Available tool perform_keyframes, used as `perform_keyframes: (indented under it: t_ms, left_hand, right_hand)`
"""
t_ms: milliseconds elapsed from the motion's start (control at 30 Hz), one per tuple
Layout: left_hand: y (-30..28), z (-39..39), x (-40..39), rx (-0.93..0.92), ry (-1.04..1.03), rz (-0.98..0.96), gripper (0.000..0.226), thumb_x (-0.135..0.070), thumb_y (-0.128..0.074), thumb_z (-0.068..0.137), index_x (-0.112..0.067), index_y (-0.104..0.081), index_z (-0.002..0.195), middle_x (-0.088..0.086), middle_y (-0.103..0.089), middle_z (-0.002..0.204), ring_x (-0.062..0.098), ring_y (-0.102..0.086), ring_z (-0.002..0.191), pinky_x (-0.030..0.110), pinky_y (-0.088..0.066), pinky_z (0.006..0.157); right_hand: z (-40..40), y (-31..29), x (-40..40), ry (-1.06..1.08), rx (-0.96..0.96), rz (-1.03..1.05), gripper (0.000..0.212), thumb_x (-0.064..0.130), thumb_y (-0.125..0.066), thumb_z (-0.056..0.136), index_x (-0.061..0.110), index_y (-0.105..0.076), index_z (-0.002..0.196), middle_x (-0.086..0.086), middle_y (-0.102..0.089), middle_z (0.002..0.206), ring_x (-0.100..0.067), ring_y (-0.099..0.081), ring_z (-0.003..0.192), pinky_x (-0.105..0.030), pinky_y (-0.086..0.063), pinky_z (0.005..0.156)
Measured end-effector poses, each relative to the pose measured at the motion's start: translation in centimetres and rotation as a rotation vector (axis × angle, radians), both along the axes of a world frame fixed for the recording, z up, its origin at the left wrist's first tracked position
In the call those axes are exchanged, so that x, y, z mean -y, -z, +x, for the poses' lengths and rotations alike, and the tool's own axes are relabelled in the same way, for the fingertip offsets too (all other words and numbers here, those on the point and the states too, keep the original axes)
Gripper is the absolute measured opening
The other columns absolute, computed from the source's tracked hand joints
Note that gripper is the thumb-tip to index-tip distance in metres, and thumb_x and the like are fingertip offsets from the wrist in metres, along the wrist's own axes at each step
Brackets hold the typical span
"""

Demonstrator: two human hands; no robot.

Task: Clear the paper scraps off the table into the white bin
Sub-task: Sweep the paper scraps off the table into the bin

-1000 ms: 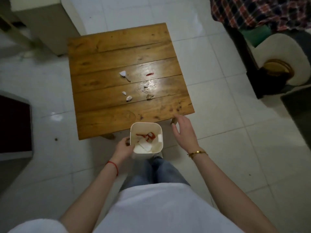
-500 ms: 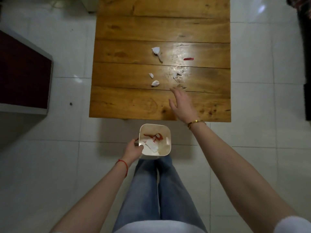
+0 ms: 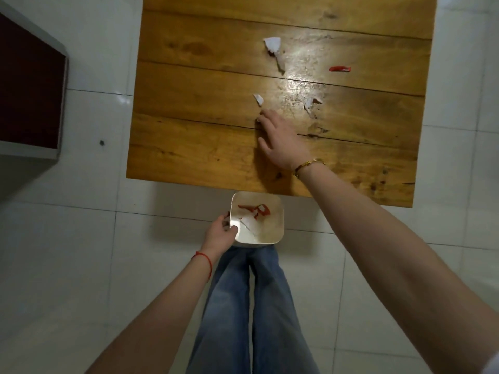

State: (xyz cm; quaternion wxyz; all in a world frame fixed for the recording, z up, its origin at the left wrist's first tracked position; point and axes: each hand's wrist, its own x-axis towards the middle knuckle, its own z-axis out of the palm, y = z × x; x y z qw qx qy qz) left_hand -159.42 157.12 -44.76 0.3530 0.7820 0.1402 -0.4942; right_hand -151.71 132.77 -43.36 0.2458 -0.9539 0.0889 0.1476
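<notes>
Paper scraps lie on the wooden table (image 3: 189, 147): a large white scrap (image 3: 273, 44), a red strip (image 3: 339, 68), a small white scrap (image 3: 258, 99) and a pale torn scrap (image 3: 310, 103). My right hand (image 3: 280, 139) rests low over the table just below the small white scrap. Its fingers are spread and the fingertips touch the wood where a crumpled white scrap lay, now hidden under them. My left hand (image 3: 220, 232) grips the left rim of the white bin (image 3: 280, 220), held just below the table's near edge, with red and white scraps inside.
A dark red panel with a pale frame (image 3: 29, 85) stands at the left. White floor tiles (image 3: 94, 238) surround the table. My legs in blue jeans (image 3: 243, 306) are directly under the bin.
My right hand moved from the table's near edge up and left across the wood onto the crumpled white scrap. The view came closer to the table. My left hand kept hold of the bin.
</notes>
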Motion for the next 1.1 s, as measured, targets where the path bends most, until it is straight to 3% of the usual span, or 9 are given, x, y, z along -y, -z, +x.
perform_keyframes:
  t_ms: [133, 267, 433, 567, 633, 733, 833, 1000, 1100]
  left_hand:
    - [0.3, 0.5, 0.6, -0.005, -0.003, -0.008, 0.051, -0.01, -0.051, 0.085, -0.012, -0.043, 0.135, 0.007, -0.059, 0.125, 0.023, -0.058, 0.111, 0.032, -0.047, 0.091]
    - [0.2, 0.9, 1.2, -0.003, -0.024, -0.008, 0.048, -0.009, -0.051, 0.085, -0.013, -0.045, 0.133, 0.007, -0.06, 0.122, 0.018, -0.057, 0.098, 0.025, -0.043, 0.08]
    - [0.4, 0.9, 1.6, 0.011, -0.039, -0.022, 0.043, -0.009, -0.052, 0.085, -0.014, -0.049, 0.128, 0.008, -0.063, 0.118, 0.017, -0.059, 0.093, 0.021, -0.044, 0.071]
    - [0.8, 0.9, 1.8, -0.005, 0.009, -0.003, 0.049, -0.012, -0.053, 0.085, -0.015, -0.045, 0.133, 0.004, -0.061, 0.121, 0.022, -0.059, 0.103, 0.032, -0.048, 0.088]
    - [1.0, 0.9, 2.0, -0.009, 0.025, -0.002, 0.05, -0.011, -0.052, 0.085, -0.015, -0.044, 0.134, 0.002, -0.061, 0.12, 0.022, -0.06, 0.102, 0.032, -0.048, 0.088]
    - [1.2, 0.7, 2.3, -0.017, 0.012, -0.02, 0.05, -0.008, -0.052, 0.084, -0.015, -0.045, 0.133, 0.004, -0.062, 0.119, 0.023, -0.062, 0.103, 0.033, -0.049, 0.089]
    - [1.3, 0.4, 2.5, -0.017, 0.015, -0.022, 0.051, -0.008, -0.052, 0.083, -0.015, -0.045, 0.133, 0.005, -0.063, 0.117, 0.023, -0.062, 0.105, 0.036, -0.049, 0.093]
    - [0.9, -0.2, 2.5, -0.018, 0.011, -0.034, 0.049, -0.007, -0.053, 0.082, -0.015, -0.049, 0.129, 0.005, -0.065, 0.114, 0.024, -0.063, 0.104, 0.038, -0.05, 0.093]
    - [0.6, -0.4, 2.4, -0.016, 0.009, -0.046, 0.047, -0.007, -0.053, 0.082, -0.016, -0.05, 0.128, 0.003, -0.065, 0.111, 0.021, -0.062, 0.101, 0.031, -0.049, 0.087]
  right_hand:
    - [-2.7, 0.3, -1.5, -0.024, 0.029, 0.048, 0.058, 0.032, -0.044, 0.097, 0.012, -0.027, 0.149, -0.006, -0.021, 0.158, -0.021, -0.016, 0.146, -0.036, -0.014, 0.117]
    - [-8.4, 0.0, -3.7, -0.15, -0.012, 0.087, 0.056, 0.035, -0.042, 0.097, 0.016, -0.029, 0.148, -0.004, -0.025, 0.157, -0.019, -0.021, 0.144, -0.035, -0.021, 0.116]
    - [-14.5, -0.3, -5.3, -0.342, -0.041, 0.192, 0.055, 0.03, -0.041, 0.098, 0.014, -0.027, 0.149, -0.003, -0.021, 0.159, -0.015, -0.022, 0.145, -0.034, -0.017, 0.12]
    - [-12.1, -0.2, -1.7, -0.074, 0.043, 0.095, 0.056, 0.034, -0.038, 0.098, 0.021, -0.021, 0.151, 0.001, -0.015, 0.16, -0.016, -0.018, 0.145, -0.036, -0.018, 0.118]
    - [-9.1, 0.1, 1.4, 0.073, 0.064, -0.007, 0.057, 0.034, -0.036, 0.099, 0.018, -0.018, 0.152, -0.003, -0.013, 0.161, -0.019, -0.012, 0.147, -0.041, -0.015, 0.12]
    - [-4.8, 0.5, 5.5, 0.247, 0.033, -0.103, 0.06, 0.033, -0.035, 0.1, 0.014, -0.012, 0.153, -0.007, -0.005, 0.162, -0.02, -0.002, 0.149, -0.036, -0.002, 0.121]
    - [-2.3, 1.0, 7.4, 0.303, -0.041, -0.101, 0.062, 0.034, -0.033, 0.101, 0.01, -0.01, 0.152, -0.01, -0.003, 0.162, -0.022, -0.002, 0.149, -0.034, 0.0, 0.12]
    - [-3.8, 0.9, 4.3, 0.047, -0.06, -0.104, 0.064, 0.04, -0.03, 0.1, 0.012, -0.007, 0.153, -0.008, -0.002, 0.161, -0.021, 0.0, 0.148, -0.036, -0.001, 0.12]
    - [-7.8, 0.9, 0.0, -0.17, -0.058, -0.024, 0.064, 0.042, -0.03, 0.1, 0.016, -0.006, 0.153, -0.004, -0.002, 0.161, -0.016, 0.002, 0.148, -0.036, 0.001, 0.12]
